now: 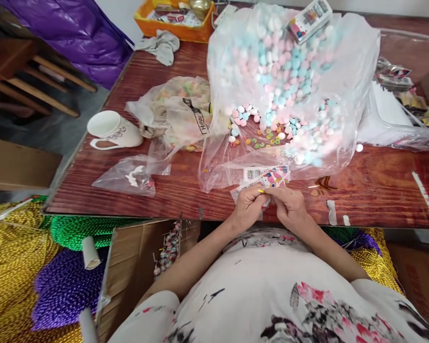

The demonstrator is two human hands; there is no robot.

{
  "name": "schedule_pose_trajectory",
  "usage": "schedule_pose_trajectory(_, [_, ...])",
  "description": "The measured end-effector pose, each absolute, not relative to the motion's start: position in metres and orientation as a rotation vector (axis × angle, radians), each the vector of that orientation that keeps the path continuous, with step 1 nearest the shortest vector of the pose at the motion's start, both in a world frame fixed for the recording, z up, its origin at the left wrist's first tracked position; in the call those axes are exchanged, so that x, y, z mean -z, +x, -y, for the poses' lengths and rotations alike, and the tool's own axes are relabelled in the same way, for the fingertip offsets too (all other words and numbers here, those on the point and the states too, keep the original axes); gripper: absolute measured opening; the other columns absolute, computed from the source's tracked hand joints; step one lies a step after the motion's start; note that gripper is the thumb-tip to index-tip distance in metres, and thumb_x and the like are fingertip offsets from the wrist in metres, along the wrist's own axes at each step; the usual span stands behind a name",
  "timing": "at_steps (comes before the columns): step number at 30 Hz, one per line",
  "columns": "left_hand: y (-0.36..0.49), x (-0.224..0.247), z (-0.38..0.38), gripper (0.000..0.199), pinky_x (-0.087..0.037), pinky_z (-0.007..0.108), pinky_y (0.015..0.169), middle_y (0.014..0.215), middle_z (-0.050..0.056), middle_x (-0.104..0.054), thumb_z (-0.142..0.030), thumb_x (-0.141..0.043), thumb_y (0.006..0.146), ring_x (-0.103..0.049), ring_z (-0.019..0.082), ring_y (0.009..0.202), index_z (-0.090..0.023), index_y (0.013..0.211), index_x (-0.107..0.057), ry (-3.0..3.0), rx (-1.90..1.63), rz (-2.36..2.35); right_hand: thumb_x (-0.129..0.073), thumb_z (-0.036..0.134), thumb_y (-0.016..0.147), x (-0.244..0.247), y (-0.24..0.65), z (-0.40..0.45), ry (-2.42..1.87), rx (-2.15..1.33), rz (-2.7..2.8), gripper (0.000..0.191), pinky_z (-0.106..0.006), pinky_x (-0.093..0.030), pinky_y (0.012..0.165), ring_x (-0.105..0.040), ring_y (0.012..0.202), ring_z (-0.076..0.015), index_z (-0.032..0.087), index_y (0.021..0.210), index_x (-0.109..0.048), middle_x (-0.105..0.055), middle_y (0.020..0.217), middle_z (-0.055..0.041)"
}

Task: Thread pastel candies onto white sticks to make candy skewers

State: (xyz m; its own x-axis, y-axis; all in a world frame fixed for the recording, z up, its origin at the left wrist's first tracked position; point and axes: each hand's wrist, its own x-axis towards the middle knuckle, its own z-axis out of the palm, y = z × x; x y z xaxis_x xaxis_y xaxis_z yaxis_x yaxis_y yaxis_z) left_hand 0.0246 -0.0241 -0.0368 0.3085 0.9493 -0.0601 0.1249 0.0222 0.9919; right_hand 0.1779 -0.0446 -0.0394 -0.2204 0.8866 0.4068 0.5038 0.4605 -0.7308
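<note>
My left hand (250,206) and my right hand (289,202) meet at the table's front edge, thumbs and fingers pinched together. A small yellow strip (261,191) shows at the left fingertips, close to the right ones. Whatever else the fingers hold is mostly hidden. Just beyond lie printed cards (274,176) with coloured dots, partly under my hands. A large clear plastic bag (355,62) spreads behind them, full of pink, blue and white candy-like pieces (284,66). Small coloured rings (262,144) lie at its opening.
Left of the big bag are a second bag of pale pieces (178,109), a white mug (110,129) and a small clear bag (128,177). Brown twist-tie-like strips (325,185) lie at right, near a clear bin (389,136). An orange box (189,33) stands at the back.
</note>
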Motion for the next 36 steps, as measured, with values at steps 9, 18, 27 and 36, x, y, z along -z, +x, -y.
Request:
schedule_pose_trajectory(9, [0.018,0.038,0.025,0.025,-0.046,0.027,0.067,0.070,0.002,-0.057,-0.039,-0.062,0.083,-0.051,0.014,0.069,-0.018,0.069,-0.066,1.228,-0.868,-1.082,-0.047,0.013,0.092,0.041,0.171,0.051,-1.214,-0.772,1.697,0.033,-0.024,-0.043,0.058,-0.053,0.056,-0.0122,0.023,0.124,-0.045,-0.055,0.066,0.0053])
schedule_pose_trajectory(18, [0.021,0.047,0.028,0.028,-0.046,0.028,0.069,0.069,0.002,-0.058,-0.040,-0.059,0.087,-0.051,0.014,0.067,-0.018,0.071,-0.066,1.368,-0.897,-1.060,-0.054,0.018,0.093,0.046,0.185,0.058,-1.268,-0.826,1.609,0.014,-0.028,-0.049,0.067,-0.060,0.070,-0.0145,0.020,0.083,-0.063,-0.066,0.076,-0.0012])
schedule_pose_trajectory(27, [0.018,0.047,0.031,0.028,-0.043,0.029,0.073,0.073,0.003,-0.058,-0.035,-0.052,0.093,-0.052,0.016,0.072,-0.018,0.075,-0.065,1.608,-0.911,-1.032,-0.050,0.012,0.091,0.046,0.183,0.059,-1.191,-0.532,1.820,0.019,-0.032,-0.052,0.071,-0.064,0.077,-0.0185,0.020,0.090,-0.067,-0.070,0.084,-0.0084])
schedule_pose_trajectory(36, [0.014,0.031,0.023,0.033,-0.038,0.026,0.064,0.062,0.000,-0.052,-0.030,-0.052,0.092,-0.047,0.012,0.061,-0.017,0.063,-0.058,1.745,-0.814,-0.875,-0.071,0.040,0.076,0.066,0.183,0.064,-1.086,-1.705,0.958,0.026,-0.022,-0.029,0.042,-0.032,0.041,-0.0072,0.019,0.070,-0.056,-0.045,0.050,0.0070])
